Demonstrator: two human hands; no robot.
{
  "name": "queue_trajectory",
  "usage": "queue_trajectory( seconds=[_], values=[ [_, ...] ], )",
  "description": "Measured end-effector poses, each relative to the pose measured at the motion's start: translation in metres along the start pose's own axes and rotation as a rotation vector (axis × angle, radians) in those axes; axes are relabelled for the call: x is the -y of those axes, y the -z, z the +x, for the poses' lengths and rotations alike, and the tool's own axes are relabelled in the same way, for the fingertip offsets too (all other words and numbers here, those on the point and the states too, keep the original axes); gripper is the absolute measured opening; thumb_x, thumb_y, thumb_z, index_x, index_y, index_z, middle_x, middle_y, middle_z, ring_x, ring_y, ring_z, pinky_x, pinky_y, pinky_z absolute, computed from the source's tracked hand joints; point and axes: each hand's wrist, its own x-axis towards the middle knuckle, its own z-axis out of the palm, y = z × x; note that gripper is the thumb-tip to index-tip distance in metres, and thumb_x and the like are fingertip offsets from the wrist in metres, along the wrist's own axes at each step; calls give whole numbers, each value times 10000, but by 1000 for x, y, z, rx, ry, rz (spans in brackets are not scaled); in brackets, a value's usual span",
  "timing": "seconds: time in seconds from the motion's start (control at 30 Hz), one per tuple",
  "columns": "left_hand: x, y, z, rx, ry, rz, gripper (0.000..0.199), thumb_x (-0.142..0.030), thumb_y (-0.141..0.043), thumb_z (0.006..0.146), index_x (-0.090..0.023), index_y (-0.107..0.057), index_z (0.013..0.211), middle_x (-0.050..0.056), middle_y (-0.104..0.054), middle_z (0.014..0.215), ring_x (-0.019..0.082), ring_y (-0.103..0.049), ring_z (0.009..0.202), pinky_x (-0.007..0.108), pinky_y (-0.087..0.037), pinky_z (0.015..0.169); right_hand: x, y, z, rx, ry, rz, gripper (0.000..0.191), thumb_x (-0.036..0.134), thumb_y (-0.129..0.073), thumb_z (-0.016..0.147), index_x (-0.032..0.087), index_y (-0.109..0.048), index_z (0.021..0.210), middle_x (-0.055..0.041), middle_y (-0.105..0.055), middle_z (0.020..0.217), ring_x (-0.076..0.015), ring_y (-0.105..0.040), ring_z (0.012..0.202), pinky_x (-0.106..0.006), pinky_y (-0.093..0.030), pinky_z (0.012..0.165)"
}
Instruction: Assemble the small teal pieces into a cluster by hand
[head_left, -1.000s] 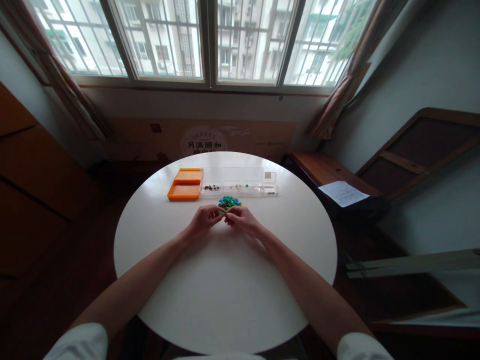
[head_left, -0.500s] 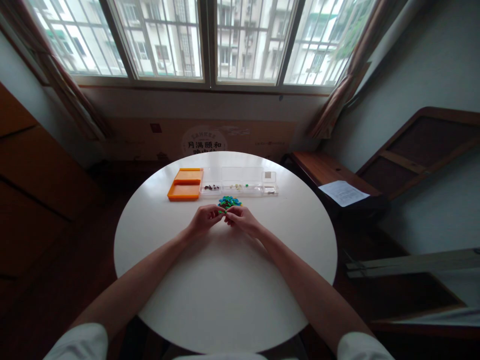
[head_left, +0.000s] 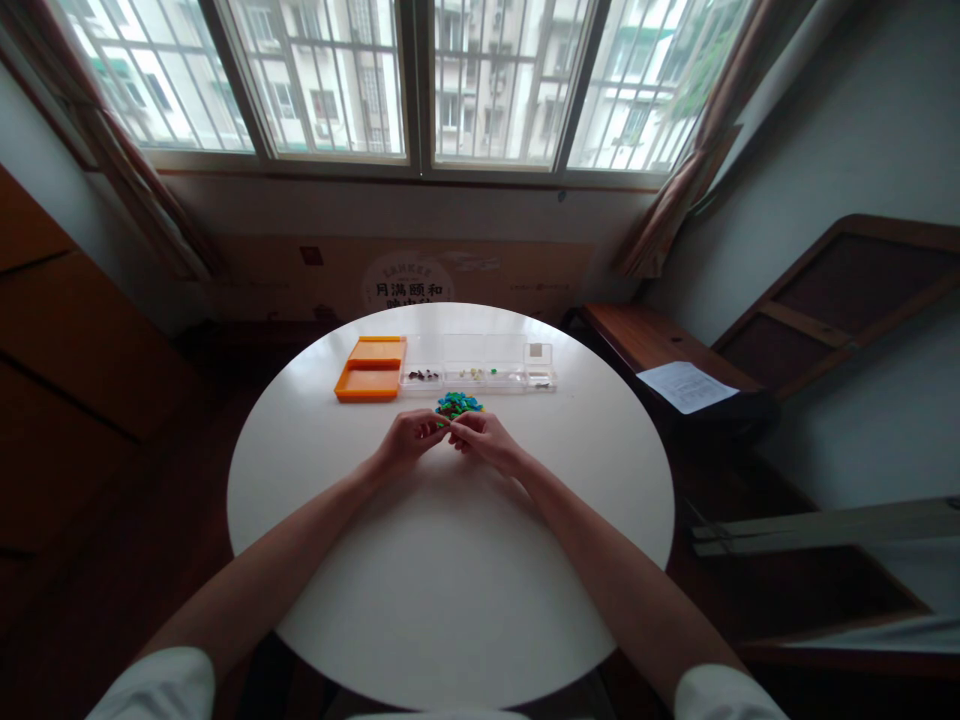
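Observation:
A heap of small blue and green pieces (head_left: 460, 403), with a few yellow and brown bits, lies on the white round table (head_left: 457, 590). Right in front of it my left hand (head_left: 412, 436) is closed in a pinch. My right hand (head_left: 480, 437) pinches as well, its fingertips meeting those of the left. Whatever sits between the fingertips is too small to make out. Behind the heap stands a clear compartment box (head_left: 484, 383), its lids raised, with dark, pale and green bits inside. An orange tray (head_left: 367, 383) stands at its left.
Beyond the table are a cardboard panel (head_left: 300, 285) and barred windows (head_left: 337, 90). To the right, a paper sheet (head_left: 686, 387) lies on a low wooden bench (head_left: 637, 335). A wooden cabinet (head_left: 67, 350) rises at the left.
Both hands stay almost in place, fingertips together. The green bit seen at the fingertips earlier shows less clearly now. Box, tray and heap look unmoved.

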Motion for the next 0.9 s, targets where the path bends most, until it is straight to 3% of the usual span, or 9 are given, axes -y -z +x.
queue_trajectory(
  seconds=[0.37,0.63,0.9],
  values=[
    [2,-1,0,-17,21,-2,217,-300,-586,782,-114,-687,832,20,-605,609,55,-432,478,157,-364,459,-6,10,8,-98,-34,187,327,402,-733,598,127,-635,744,-20,-637,639,-79,-545,521,-213,-421,510],
    [2,0,1,-5,41,19,173,-240,-575,776,-120,-692,818,19,-603,603,64,-455,491,164,-376,480,3,39,24,-462,-54,301,277,262,-767,562,139,-607,751,-22,-637,633,-94,-565,535,-222,-479,520],
    [5,0,0,8,32,2,158,-230,-571,781,-131,-688,821,14,-602,616,67,-471,509,163,-379,493,20,67,63,-698,-23,33,137,131,-624,649,127,-572,776,-24,-588,657,-93,-546,508,-231,-486,480]
  ],
)
